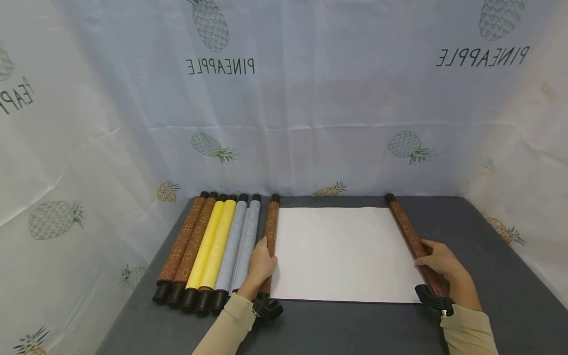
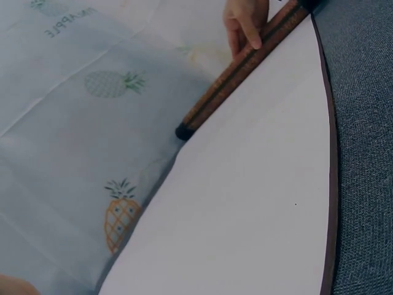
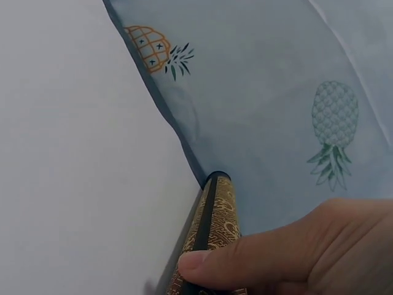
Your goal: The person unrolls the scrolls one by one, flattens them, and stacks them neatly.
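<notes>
A brown patterned scroll lies spread across the table, its blank white sheet point(image 1: 346, 254) showing between two rolled ends. My left hand point(image 1: 263, 261) grips the left roll point(image 1: 272, 222) around its middle. My right hand point(image 1: 439, 259) holds the right roll point(image 1: 405, 222), which slants toward me; in the right wrist view the thumb point(image 3: 215, 267) lies across the gold-patterned roll point(image 3: 224, 206) with its dark stripe. In the left wrist view the right hand point(image 2: 245, 24) shows at the far roll, and only a bit of my left hand point(image 2: 17, 286) appears in the corner.
Left of the spread scroll, rolled scrolls lie side by side: brown point(image 1: 186, 236), yellow point(image 1: 219, 241) and grey-blue point(image 1: 248, 236), all with dark end knobs. The dark grey table point(image 1: 346, 325) meets a pineapple-print curtain point(image 1: 301, 98) at the back and sides.
</notes>
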A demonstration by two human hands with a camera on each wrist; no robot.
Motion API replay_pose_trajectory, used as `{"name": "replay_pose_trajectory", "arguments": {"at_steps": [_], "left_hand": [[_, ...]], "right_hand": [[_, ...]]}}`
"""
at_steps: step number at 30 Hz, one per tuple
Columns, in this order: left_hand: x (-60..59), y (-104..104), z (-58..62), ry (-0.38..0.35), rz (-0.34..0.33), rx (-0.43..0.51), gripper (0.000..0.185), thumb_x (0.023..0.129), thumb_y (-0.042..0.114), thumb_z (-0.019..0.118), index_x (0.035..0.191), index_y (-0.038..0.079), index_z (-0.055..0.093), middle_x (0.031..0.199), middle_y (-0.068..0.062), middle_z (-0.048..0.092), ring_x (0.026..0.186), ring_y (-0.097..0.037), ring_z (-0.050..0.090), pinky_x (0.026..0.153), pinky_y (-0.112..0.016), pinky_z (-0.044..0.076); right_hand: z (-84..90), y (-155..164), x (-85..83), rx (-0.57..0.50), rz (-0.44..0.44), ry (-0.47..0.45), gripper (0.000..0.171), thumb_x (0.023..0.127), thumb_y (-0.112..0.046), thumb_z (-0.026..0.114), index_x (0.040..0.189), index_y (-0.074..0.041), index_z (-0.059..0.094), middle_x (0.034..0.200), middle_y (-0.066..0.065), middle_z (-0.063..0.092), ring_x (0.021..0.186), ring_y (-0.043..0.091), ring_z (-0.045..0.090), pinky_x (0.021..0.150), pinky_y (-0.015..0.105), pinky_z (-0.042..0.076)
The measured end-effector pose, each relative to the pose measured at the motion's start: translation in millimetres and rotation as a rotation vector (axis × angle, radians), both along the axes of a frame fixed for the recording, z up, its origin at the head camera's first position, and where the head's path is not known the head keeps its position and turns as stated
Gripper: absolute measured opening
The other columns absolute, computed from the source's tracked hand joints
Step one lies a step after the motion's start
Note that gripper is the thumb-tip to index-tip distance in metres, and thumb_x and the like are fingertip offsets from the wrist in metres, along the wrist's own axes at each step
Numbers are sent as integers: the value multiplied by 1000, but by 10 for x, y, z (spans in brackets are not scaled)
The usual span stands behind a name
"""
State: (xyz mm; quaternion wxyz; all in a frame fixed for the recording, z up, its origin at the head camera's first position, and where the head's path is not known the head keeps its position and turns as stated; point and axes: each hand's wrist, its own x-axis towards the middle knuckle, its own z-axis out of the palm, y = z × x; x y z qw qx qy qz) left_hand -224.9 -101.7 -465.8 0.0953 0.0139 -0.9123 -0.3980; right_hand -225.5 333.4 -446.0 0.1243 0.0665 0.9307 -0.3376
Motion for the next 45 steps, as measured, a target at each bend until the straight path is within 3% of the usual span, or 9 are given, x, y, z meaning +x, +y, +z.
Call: {"name": "replay_pose_trajectory", "arguments": {"at_steps": [9, 21, 30, 45], "left_hand": [[-4, -9, 11, -9, -6, -15, 60, 77, -9, 58, 133, -22, 40, 134, -40, 47, 125, -53, 47, 104, -57, 41], [-24, -23, 6, 3, 1, -15, 60, 77, -8, 59, 132, -22, 41, 132, -40, 49, 123, -53, 49, 103, -56, 42], [-24, -22, 10, 10, 0, -11, 60, 76, -9, 58, 132, -23, 41, 132, -41, 48, 124, -53, 49, 103, -56, 42], [10, -8, 33, -18, -3, 4, 61, 78, -10, 57, 134, -22, 39, 135, -40, 46, 127, -52, 46, 105, -56, 41]], "right_hand": [[-4, 60, 15, 5, 0, 25, 78, 86, -12, 64, 142, 19, 20, 142, 48, 19, 126, 64, 26, 99, 68, 36], [44, 110, 18, -25, 1, 64, 65, 88, -1, 55, 142, 17, 24, 143, 47, 21, 130, 63, 24, 100, 67, 36], [45, 135, 27, 10, 5, 73, 61, 89, 0, 48, 142, 17, 24, 142, 49, 20, 129, 65, 22, 100, 68, 35], [42, 184, 43, 38, 26, 37, 77, 88, -17, 62, 143, 17, 19, 142, 50, 15, 128, 67, 18, 100, 72, 32]]}}
